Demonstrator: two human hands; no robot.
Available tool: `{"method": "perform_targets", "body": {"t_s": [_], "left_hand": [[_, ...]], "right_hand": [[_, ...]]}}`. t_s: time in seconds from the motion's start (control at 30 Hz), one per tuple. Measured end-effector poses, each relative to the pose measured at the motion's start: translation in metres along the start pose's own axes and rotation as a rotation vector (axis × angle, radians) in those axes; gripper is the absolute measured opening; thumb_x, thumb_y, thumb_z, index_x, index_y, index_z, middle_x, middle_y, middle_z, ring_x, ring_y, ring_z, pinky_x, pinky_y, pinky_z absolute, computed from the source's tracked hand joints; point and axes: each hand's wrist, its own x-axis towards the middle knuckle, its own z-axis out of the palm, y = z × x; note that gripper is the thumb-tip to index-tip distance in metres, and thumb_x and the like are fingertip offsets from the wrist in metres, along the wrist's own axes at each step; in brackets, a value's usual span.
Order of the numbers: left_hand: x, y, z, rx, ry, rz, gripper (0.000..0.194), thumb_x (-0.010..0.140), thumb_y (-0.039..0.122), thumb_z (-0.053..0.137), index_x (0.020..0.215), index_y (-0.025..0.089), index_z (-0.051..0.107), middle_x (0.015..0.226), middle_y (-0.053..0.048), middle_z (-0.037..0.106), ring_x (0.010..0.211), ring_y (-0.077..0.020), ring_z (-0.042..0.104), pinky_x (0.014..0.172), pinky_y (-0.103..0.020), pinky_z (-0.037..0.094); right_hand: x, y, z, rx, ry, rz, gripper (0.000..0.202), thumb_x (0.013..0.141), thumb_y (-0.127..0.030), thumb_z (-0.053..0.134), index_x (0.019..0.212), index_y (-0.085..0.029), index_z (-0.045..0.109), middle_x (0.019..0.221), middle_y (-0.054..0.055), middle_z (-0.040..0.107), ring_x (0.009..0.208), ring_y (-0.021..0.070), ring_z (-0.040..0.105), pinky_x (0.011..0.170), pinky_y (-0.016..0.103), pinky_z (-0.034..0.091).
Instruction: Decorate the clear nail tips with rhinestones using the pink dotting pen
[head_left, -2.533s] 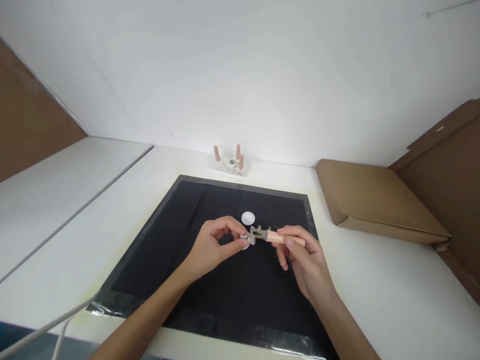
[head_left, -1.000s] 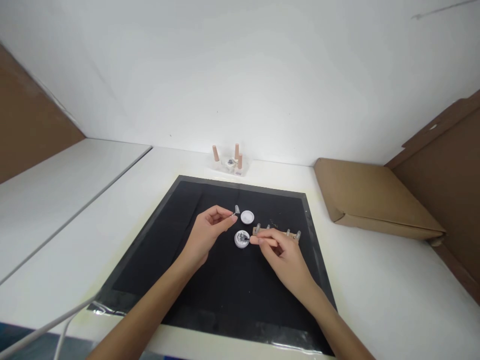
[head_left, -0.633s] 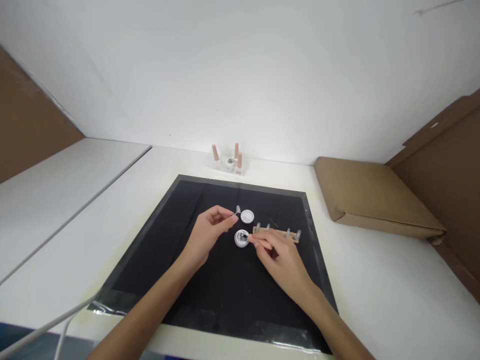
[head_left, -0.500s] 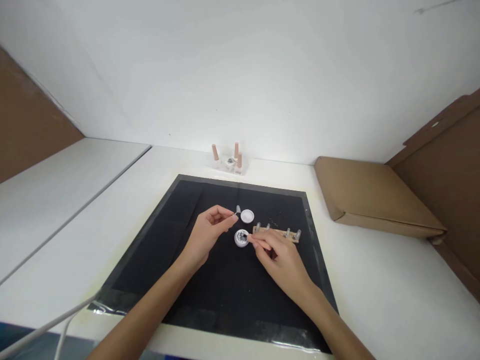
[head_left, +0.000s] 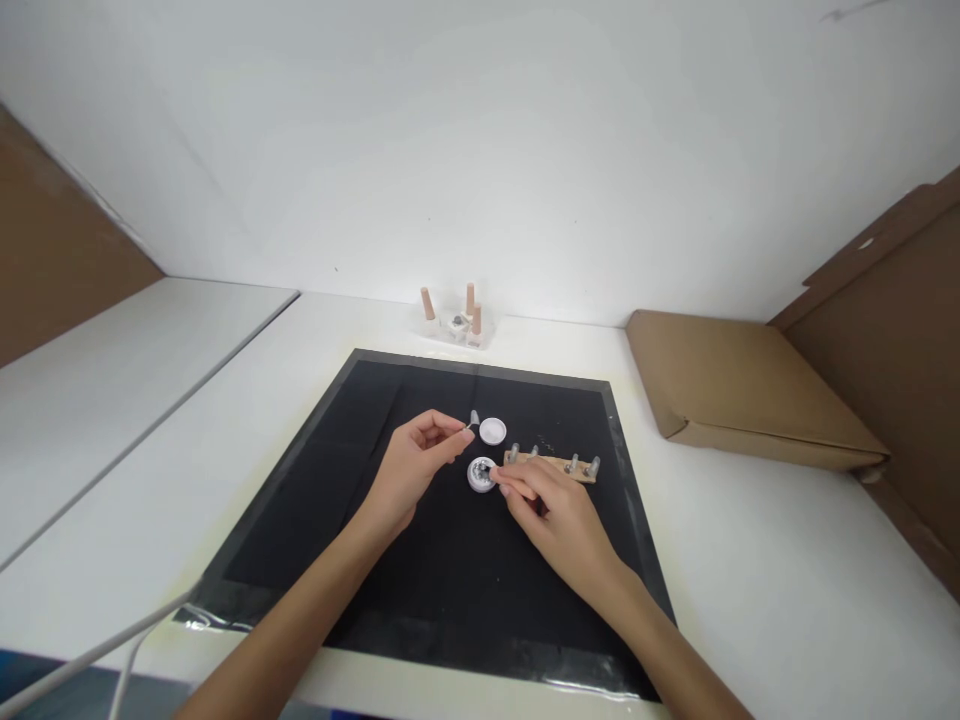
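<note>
My left hand (head_left: 420,455) pinches a thin stem carrying a clear, greyish false nail tip (head_left: 474,417), held above the black mat (head_left: 427,610). My right hand (head_left: 559,505) is closed on a slim tool with a dark tip (head_left: 487,469); most of the tool is hidden by the fingers, so its kind is unclear. That tip is at the small round white jar (head_left: 481,487), which contains silver flakes. Just beyond the jar lies its white lid (head_left: 493,432). Behind my right hand, a light wooden strip (head_left: 556,463) bears several upright nail tips.
A clear holder (head_left: 450,335) with several peach-capped bottles stands by the wall. At the right is a brown cardboard box (head_left: 750,390), with an upright cardboard panel (head_left: 892,330) beyond it. White cables (head_left: 135,630) cross the lower left table edge.
The tool's tip in my right hand has shifted slightly within the jar. My left hand keeps its hold on the false nail tip, almost still. The whole view has moved slightly.
</note>
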Motion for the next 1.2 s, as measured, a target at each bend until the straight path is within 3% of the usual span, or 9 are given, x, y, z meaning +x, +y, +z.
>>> {"method": "perform_targets", "body": {"t_s": [0.2,0.43,0.53,0.73,0.93,1.2], "left_hand": [[0.000,-0.001,0.000,0.007,0.006,0.005,0.021,0.062,0.028,0.076,0.071,0.014,0.063,0.066,0.002,0.060,0.062,-0.0096,0.051,0.057,-0.021,0.040],[0.000,-0.001,-0.004,-0.001,-0.006,0.006,0.020,0.062,0.027,0.076,0.071,0.015,0.063,0.065,0.002,0.060,0.061,-0.0099,0.051,0.057,-0.021,0.039],[-0.001,-0.001,-0.006,0.002,-0.013,0.004,0.020,0.063,0.027,0.076,0.070,0.015,0.063,0.066,0.002,0.060,0.061,-0.0098,0.051,0.057,-0.021,0.040],[-0.004,0.002,-0.004,0.000,-0.074,0.009,0.017,0.064,0.025,0.076,0.071,0.015,0.065,0.066,0.001,0.064,0.060,-0.0088,0.053,0.058,-0.020,0.040],[-0.008,0.005,0.000,-0.028,-0.124,-0.005,0.020,0.061,0.027,0.077,0.074,0.015,0.068,0.071,-0.003,0.071,0.070,-0.0152,0.063,0.063,-0.023,0.044],[-0.012,0.010,0.000,0.016,-0.170,0.041,0.020,0.062,0.028,0.076,0.076,0.015,0.070,0.069,-0.003,0.070,0.065,-0.0152,0.062,0.063,-0.026,0.046]], "right_hand": [[0.000,-0.002,-0.001,0.009,0.002,0.020,0.019,0.086,-0.015,0.050,0.096,-0.020,0.065,0.090,0.005,0.068,0.079,0.0191,0.064,0.073,0.031,0.049],[0.002,-0.007,-0.003,0.070,0.108,0.058,0.016,0.084,-0.017,0.049,0.086,-0.018,0.065,0.077,0.004,0.067,0.067,0.0163,0.060,0.061,0.027,0.044],[0.002,-0.007,-0.004,0.183,0.169,0.109,0.014,0.083,-0.018,0.051,0.082,-0.018,0.065,0.071,0.002,0.066,0.063,0.0146,0.058,0.057,0.025,0.042],[0.002,-0.001,-0.011,0.640,0.218,0.372,0.019,0.083,-0.035,0.055,0.082,-0.018,0.064,0.056,-0.003,0.054,0.042,0.0073,0.044,0.040,0.019,0.034],[0.005,-0.003,-0.018,0.923,0.237,0.405,0.025,0.080,-0.040,0.060,0.079,-0.016,0.064,0.053,-0.004,0.051,0.040,0.0059,0.040,0.037,0.018,0.033],[0.003,-0.005,-0.018,0.983,0.214,0.368,0.021,0.080,-0.038,0.062,0.084,-0.018,0.066,0.056,-0.004,0.053,0.041,0.0057,0.042,0.037,0.017,0.034]]}}
